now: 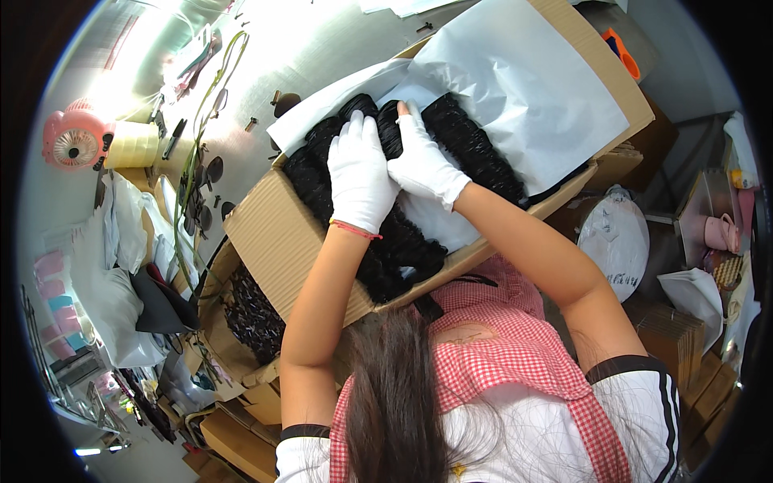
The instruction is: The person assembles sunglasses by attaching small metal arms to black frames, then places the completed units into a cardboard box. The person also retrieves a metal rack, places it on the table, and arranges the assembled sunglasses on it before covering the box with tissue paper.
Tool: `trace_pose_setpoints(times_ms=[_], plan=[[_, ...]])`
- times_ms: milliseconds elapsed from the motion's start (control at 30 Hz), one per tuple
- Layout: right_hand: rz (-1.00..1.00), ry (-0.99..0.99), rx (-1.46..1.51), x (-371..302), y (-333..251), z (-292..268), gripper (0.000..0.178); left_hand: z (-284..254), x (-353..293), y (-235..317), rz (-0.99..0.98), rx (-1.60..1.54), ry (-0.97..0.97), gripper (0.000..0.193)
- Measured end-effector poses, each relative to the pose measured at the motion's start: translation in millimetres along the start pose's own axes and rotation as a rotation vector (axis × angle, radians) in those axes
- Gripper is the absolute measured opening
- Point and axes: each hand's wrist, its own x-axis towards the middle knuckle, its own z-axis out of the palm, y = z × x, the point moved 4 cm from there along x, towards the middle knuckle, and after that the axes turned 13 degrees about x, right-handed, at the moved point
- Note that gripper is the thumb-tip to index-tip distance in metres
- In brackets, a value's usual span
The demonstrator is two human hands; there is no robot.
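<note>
My left hand (360, 173), in a white glove, lies flat with stretched fingers on black, glossy, wavy bundles that look like hair (310, 173). Close beside it, my right hand (423, 161) is also gloved and rests with fingers extended on the bundles near the middle; one fingertip shows bare. The bundles lie side by side in an open cardboard box (278, 233). White paper (531, 97) lines the box and spreads over its far right flap. My palms hide part of the bundles and whatever is beneath them.
Behind the box is a metal table (314, 48) with sunglasses (213, 169), a black pen (173, 138), screws and green cords. A pink fan (72, 138) and yellow tape roll (133, 145) stand left. Another carton with dark strands (254, 310) sits below; a white wrapped bundle (616, 241) is right.
</note>
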Motion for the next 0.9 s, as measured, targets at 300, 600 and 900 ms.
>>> trace_pose_setpoints(times_ms=[300, 600, 900], plan=[[-0.074, -0.146, -0.13, 10, -8, -5, 0.09, -4, -12, 2, -0.11, 0.149, -0.05, 0.09], [-0.109, -0.097, 0.145, 18, 14, 8, 0.054, -7, -3, 8, -0.091, 0.066, -0.025, 0.096], [0.015, 0.073, 0.386, 0, 30, 11, 0.052, 4, -1, 18, -0.073, 0.196, -0.048, 0.069]])
